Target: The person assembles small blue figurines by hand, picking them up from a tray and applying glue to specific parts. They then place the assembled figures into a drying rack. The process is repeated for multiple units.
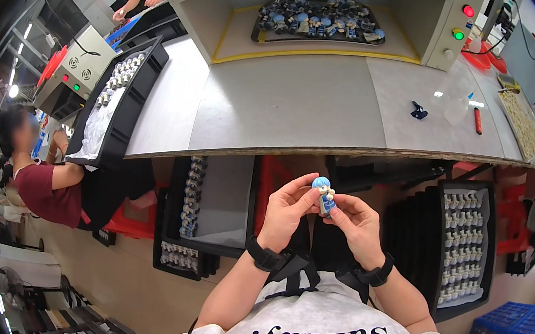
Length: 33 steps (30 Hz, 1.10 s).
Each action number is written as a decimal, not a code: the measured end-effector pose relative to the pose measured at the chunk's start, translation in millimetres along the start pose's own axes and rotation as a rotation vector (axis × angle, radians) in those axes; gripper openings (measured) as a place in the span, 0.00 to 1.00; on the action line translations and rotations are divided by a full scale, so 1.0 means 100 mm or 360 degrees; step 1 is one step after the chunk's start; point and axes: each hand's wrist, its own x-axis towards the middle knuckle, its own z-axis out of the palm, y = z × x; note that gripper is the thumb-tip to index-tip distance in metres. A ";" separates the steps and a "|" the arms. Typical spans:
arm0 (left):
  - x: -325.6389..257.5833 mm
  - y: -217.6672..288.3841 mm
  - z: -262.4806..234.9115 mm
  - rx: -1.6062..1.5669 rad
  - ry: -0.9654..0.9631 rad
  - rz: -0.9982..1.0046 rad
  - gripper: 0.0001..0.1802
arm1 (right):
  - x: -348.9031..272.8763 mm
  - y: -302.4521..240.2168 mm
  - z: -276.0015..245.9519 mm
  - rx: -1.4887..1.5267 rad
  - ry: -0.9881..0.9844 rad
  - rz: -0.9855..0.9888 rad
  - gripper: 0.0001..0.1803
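A small figurine is held upright between the person's two hands, in front of the chest and just below the near edge of the counter as seen from above. Its rounded cap of hair is light blue and glossy, over a pale face with darker marks too small to make out. The body is mostly white or cream with deeper blue on the lower part, and a light beige piece sits at its right side by the chest. The left hand pinches it with the thumb against its side, fingers behind; the right hand grips it low down, thumb tip near the base. To the right, a black tray holds rows of similar white and blue figures on a pale liner.
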 end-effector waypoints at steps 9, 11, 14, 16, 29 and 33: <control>-0.01 -0.04 -0.10 0.0097 -0.0078 -0.0009 0.20 | -0.02 0.15 0.00 -0.0080 0.0038 -0.0024 0.17; -0.01 -0.05 -0.10 0.0092 -0.0089 -0.0010 0.20 | -0.03 0.14 0.03 -0.0205 0.0071 -0.0085 0.18; -0.01 -0.06 -0.10 0.0127 -0.0093 -0.0003 0.21 | -0.03 0.12 0.09 -0.0284 0.0153 -0.0221 0.20; 0.00 -0.07 -0.09 0.0141 -0.0097 0.0008 0.20 | -0.03 0.12 0.10 -0.0429 0.0178 -0.0305 0.20; 0.02 -0.16 -0.11 -0.0050 -0.0056 -0.0077 0.16 | -0.04 0.16 0.07 -0.0450 0.0134 -0.0384 0.17; 0.02 -0.19 -0.14 -0.0025 -0.0045 -0.0084 0.16 | -0.05 0.15 0.06 -0.0329 0.0102 -0.0288 0.18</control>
